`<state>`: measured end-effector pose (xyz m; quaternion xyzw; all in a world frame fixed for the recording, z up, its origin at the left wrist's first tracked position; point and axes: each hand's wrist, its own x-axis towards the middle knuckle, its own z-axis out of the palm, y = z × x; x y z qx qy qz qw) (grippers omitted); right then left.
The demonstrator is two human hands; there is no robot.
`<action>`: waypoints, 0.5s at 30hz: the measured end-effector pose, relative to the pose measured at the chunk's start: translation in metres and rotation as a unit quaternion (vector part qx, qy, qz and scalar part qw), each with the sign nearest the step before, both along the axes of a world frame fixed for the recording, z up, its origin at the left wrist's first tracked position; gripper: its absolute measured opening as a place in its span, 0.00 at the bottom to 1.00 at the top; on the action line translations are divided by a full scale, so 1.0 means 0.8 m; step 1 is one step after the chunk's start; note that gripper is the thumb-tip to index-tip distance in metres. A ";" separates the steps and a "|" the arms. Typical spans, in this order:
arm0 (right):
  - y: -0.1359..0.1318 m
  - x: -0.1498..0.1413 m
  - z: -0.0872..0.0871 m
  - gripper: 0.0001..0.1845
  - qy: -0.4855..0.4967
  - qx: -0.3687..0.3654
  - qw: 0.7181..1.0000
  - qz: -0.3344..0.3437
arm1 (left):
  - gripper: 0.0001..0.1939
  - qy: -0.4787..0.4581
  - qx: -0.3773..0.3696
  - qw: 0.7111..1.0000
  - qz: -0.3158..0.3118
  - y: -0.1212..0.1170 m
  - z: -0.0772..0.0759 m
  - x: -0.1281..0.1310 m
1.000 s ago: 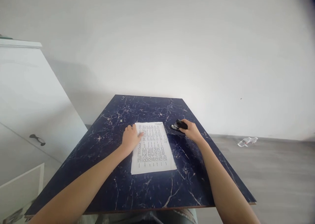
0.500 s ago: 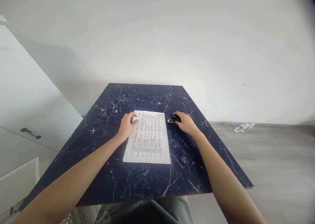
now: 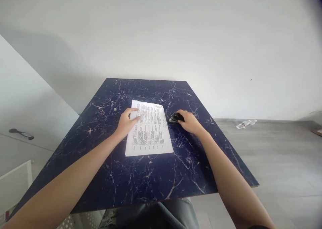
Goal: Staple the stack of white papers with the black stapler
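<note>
Printed sheets of paper (image 3: 151, 135) lie on a dark blue marbled table, their far end slightly raised and turned a little. My left hand (image 3: 126, 122) grips their left edge, thumb and fingers over the print. To the right of the paper, my right hand (image 3: 188, 121) is closed around a black stapler (image 3: 177, 117). The stapler's jaw end points left toward the paper's right edge, with a narrow gap between them. My palm hides the back of the stapler.
The marbled table (image 3: 141, 185) reaches to a pale wall. A small light piece (image 3: 115, 109) lies left of the paper. At the left stands a white cabinet with a dark handle (image 3: 21, 133). A clear plastic item (image 3: 246, 124) lies on the grey floor.
The paper has turned slightly and its far end has shifted away and to the left with my left hand. My right hand still holds the stapler beside it. The view has tilted slightly.
</note>
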<state>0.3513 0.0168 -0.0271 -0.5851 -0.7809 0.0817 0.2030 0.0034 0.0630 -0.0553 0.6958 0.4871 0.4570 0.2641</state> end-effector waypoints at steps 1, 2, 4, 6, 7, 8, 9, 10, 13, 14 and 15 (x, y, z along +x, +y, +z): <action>-0.001 -0.001 0.000 0.20 0.000 -0.001 1.000 0.001 | 0.20 0.005 0.003 1.000 0.000 0.000 0.001 0.000; -0.001 -0.002 0.001 0.20 0.001 -0.003 1.000 0.003 | 0.21 0.007 0.005 1.000 -0.003 -0.001 0.002 0.000; -0.003 -0.003 0.003 0.19 0.006 -0.009 1.000 0.010 | 0.22 0.007 0.010 1.000 -0.012 -0.001 0.003 0.000; -0.005 -0.005 0.005 0.19 0.010 -0.016 1.000 0.019 | 0.22 0.005 0.016 1.000 -0.020 -0.001 0.004 -0.001; -0.005 -0.006 0.006 0.19 0.013 -0.020 0.999 0.024 | 0.22 0.003 0.021 1.000 -0.021 -0.001 0.003 -0.001; -0.006 -0.007 0.007 0.18 0.015 -0.022 0.999 0.029 | 0.22 -0.001 0.024 0.999 -0.022 0.000 0.003 -0.001; -0.007 -0.009 0.008 0.18 0.016 -0.022 0.999 0.032 | 0.22 -0.007 0.027 0.999 -0.022 0.000 0.002 -0.002; -0.008 -0.009 0.009 0.18 0.017 -0.022 0.999 0.035 | 0.23 -0.015 0.027 0.999 -0.023 0.001 0.001 -0.002; -0.009 -0.011 0.011 0.18 0.016 -0.020 0.999 0.043 | 0.24 -0.048 0.024 0.998 -0.028 0.004 -0.002 -0.003; -0.010 -0.012 0.011 0.18 0.016 -0.020 0.999 0.046 | 0.24 -0.063 0.020 0.997 -0.031 0.005 -0.003 -0.004; -0.010 -0.012 0.011 0.19 0.017 -0.021 0.998 0.049 | 0.24 -0.076 0.014 0.996 -0.034 0.006 -0.004 -0.004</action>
